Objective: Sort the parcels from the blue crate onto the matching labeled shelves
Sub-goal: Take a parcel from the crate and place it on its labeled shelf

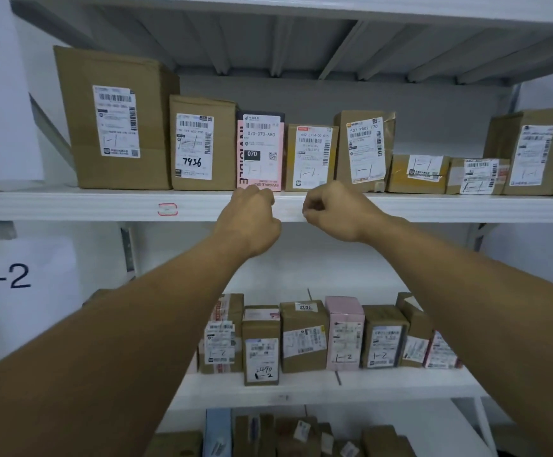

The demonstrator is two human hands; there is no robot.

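Observation:
Both my arms reach up to the front edge of the top shelf (pixel 433 207). My left hand (pixel 252 219) has curled fingers at the base of a pink parcel (pixel 260 153) labelled 070-070-A80. My right hand (pixel 334 214) is loosely fisted just below a small brown box (pixel 311 156) and holds nothing. Several brown parcels stand in a row along this shelf, among them a large brown box (pixel 116 120) at the left and one marked 7936 (pixel 199 146). The blue crate is out of view.
A paper sign reading 1-2 (pixel 7 275) hangs at the left. The middle shelf (pixel 384 387) carries several small parcels marked 1-2, including a pink one (pixel 344 338). More boxes sit on the lowest shelf (pixel 268 437). Free shelf space lies behind the low boxes at top right (pixel 417 173).

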